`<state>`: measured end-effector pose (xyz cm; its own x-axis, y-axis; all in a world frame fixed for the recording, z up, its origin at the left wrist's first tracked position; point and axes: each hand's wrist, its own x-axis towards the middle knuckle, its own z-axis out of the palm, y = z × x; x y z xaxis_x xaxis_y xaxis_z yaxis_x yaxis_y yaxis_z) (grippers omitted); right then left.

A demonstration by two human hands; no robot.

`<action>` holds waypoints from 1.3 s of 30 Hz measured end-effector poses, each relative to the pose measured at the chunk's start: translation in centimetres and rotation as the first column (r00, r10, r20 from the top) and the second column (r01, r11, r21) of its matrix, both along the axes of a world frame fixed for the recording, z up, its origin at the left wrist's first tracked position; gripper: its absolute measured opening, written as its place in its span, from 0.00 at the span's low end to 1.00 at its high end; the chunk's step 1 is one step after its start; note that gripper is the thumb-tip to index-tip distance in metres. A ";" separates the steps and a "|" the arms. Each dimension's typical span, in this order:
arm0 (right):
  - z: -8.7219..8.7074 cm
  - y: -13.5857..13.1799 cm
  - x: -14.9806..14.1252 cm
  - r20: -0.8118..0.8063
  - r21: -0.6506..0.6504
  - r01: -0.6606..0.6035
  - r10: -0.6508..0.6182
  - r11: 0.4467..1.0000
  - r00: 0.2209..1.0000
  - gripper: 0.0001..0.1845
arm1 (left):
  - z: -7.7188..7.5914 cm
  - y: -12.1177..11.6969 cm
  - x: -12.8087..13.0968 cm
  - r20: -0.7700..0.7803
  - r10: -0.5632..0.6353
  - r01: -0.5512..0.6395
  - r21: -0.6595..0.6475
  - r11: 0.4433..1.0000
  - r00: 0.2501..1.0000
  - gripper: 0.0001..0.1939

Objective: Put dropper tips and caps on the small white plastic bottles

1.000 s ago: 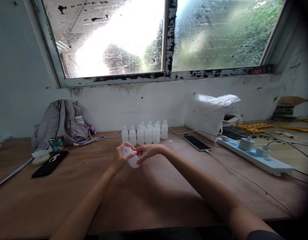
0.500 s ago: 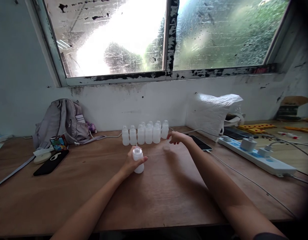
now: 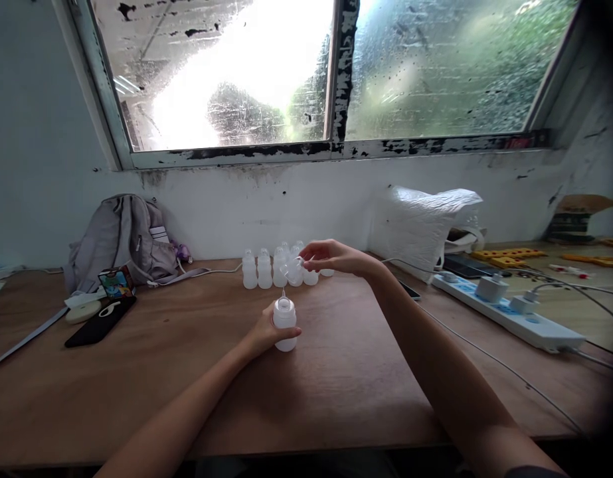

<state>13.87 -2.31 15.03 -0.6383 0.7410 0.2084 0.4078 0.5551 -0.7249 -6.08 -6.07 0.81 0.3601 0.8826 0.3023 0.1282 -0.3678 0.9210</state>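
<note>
Right hand (image 3: 336,257) lifted clear cap (image 3: 292,267), left hand (image 3: 266,332) gripping bottle (image 3: 285,323)

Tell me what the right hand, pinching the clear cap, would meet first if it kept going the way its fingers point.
Likely the row of small bottles behind the clear cap; the right hand points left, depth uncertain.

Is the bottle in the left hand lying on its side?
No, the bottle stands upright on the table, gripped by the left hand.
</note>
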 end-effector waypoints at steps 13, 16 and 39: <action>-0.1 -2.0 -2.2 0.270 0.037 -0.161 0.145 0.986 0.952 0.19 | -0.2 0.0 0.4 0.031 -0.037 0.039 -0.055 0.998 0.999 0.24; 0.0 -2.3 -2.5 0.285 0.072 -0.152 0.126 0.986 0.950 0.18 | -0.1 0.1 0.4 0.024 -0.047 0.049 -0.050 0.998 0.999 0.24; -1.0 -2.4 -4.1 0.360 0.210 -0.156 0.072 0.965 0.930 0.14 | 0.2 0.2 0.1 0.056 -0.148 0.150 -0.030 0.988 0.987 0.22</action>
